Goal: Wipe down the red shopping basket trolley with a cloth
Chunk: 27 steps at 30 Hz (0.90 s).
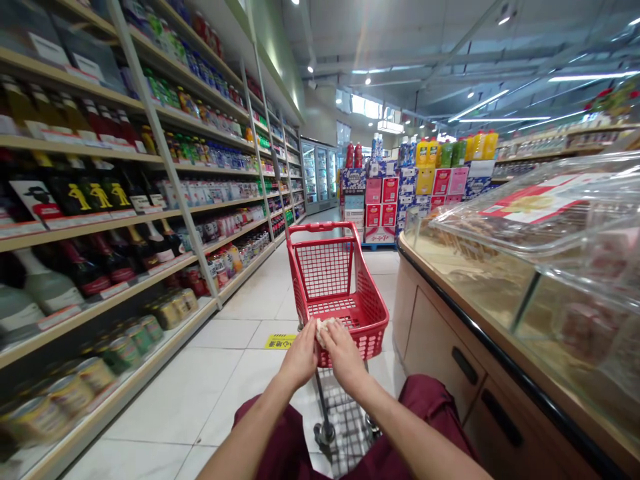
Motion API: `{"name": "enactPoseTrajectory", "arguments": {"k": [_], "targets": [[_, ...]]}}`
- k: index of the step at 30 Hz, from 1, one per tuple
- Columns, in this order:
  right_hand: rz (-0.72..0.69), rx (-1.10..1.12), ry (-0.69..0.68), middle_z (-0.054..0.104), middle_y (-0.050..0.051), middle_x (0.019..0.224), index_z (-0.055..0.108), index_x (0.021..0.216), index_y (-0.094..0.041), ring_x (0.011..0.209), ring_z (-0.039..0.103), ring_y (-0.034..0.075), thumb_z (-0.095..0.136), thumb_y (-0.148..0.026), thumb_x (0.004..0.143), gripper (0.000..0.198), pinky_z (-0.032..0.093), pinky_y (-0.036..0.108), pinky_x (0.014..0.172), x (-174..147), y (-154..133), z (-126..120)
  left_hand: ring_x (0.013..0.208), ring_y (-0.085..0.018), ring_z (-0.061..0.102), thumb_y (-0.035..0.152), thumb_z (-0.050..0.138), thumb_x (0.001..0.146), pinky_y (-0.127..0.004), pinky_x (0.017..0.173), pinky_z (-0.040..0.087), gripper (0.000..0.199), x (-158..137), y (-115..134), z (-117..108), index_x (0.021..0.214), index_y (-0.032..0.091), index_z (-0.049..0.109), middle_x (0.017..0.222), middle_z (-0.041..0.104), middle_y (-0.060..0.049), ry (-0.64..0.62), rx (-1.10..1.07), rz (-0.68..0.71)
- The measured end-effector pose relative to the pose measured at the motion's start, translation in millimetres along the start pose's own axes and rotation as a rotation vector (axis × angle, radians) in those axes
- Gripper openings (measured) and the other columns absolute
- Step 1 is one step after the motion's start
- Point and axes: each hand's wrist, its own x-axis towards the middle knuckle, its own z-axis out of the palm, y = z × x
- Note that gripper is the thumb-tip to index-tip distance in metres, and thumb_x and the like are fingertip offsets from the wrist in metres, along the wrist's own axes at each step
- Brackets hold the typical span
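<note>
A red plastic shopping cart stands in front of me, its handle at the far side and a wheeled metal frame below the basket. My right hand presses a crumpled whitish cloth against the near rim of the basket, fingers bent over it. Beside it, my left hand grips the near left corner of the basket; its fingertips are close to the cloth and partly hidden. Inside the basket, the grid floor and the upright back panel show.
Shelves of bottles and cans line the left side. On the right runs a wooden counter with clear plastic covers. Stacked drink cartons stand ahead, near glass-door fridges. A yellow floor sticker lies left of the cart.
</note>
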Motion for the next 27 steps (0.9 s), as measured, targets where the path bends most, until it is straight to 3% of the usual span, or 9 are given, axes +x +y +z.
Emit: {"name": "enactPoseTrajectory", "arguments": {"k": [5, 7, 12, 18, 24, 27], "targets": [[0.065, -0.055, 0.040, 0.048, 0.015, 0.125, 0.053, 0.117, -0.014, 0.120, 0.039, 0.027, 0.038, -0.012, 0.084, 0.036, 0.035, 0.046, 0.097, -11, 38, -20, 0.128, -0.015, 0.024, -0.001, 0.036, 0.060, -0.031, 0.106, 0.024, 0.074, -2, 0, 2, 0.132, 0.003, 0.019, 0.139, 0.027, -0.015, -0.007, 0.006, -0.006], [0.069, -0.050, 0.049, 0.048, 0.015, 0.125, 0.051, 0.119, -0.014, 0.121, 0.038, 0.026, 0.038, -0.013, 0.085, 0.037, 0.035, 0.046, 0.097, -11, 33, -18, 0.129, -0.015, 0.023, -0.002, 0.036, 0.060, -0.030, 0.107, 0.023, 0.074, -2, 2, 3, 0.132, 0.001, 0.020, 0.140, 0.027, -0.016, -0.004, 0.013, -0.012], [-0.001, -0.014, 0.013, 0.045, 0.007, 0.129, 0.048, 0.122, -0.030, 0.122, 0.037, 0.021, 0.043, -0.017, 0.084, 0.040, 0.035, 0.042, 0.098, -6, 7, -8, 0.128, -0.015, 0.025, -0.002, 0.035, 0.059, -0.031, 0.107, 0.024, 0.074, -4, -1, 3, 0.132, 0.004, 0.021, 0.139, 0.028, -0.013, 0.006, 0.018, -0.016], [0.134, -0.114, 0.046, 0.043, 0.009, 0.130, 0.048, 0.122, -0.028, 0.123, 0.035, 0.023, 0.041, -0.017, 0.086, 0.038, 0.034, 0.042, 0.099, -20, 56, -36, 0.127, -0.018, 0.028, 0.000, 0.036, 0.060, -0.035, 0.106, 0.026, 0.072, -4, 0, 5, 0.131, 0.003, 0.024, 0.138, 0.031, -0.016, 0.040, 0.050, 0.002], [-0.002, -0.029, 0.049, 0.044, 0.009, 0.130, 0.046, 0.124, -0.025, 0.124, 0.034, 0.022, 0.044, -0.016, 0.084, 0.041, 0.034, 0.040, 0.099, -7, 5, -9, 0.128, -0.018, 0.025, -0.001, 0.035, 0.060, -0.034, 0.107, 0.023, 0.070, -4, 5, 3, 0.130, 0.001, 0.026, 0.139, 0.029, -0.016, -0.001, 0.152, -0.014], [0.000, -0.039, 0.044, 0.046, 0.009, 0.128, 0.047, 0.123, -0.026, 0.122, 0.036, 0.022, 0.041, -0.021, 0.087, 0.037, 0.034, 0.043, 0.098, -9, 23, -13, 0.130, -0.019, 0.020, 0.000, 0.035, 0.062, -0.038, 0.107, 0.021, 0.070, -7, 5, -3, 0.132, 0.006, 0.025, 0.141, 0.025, -0.013, -0.045, 0.222, -0.038]]}}
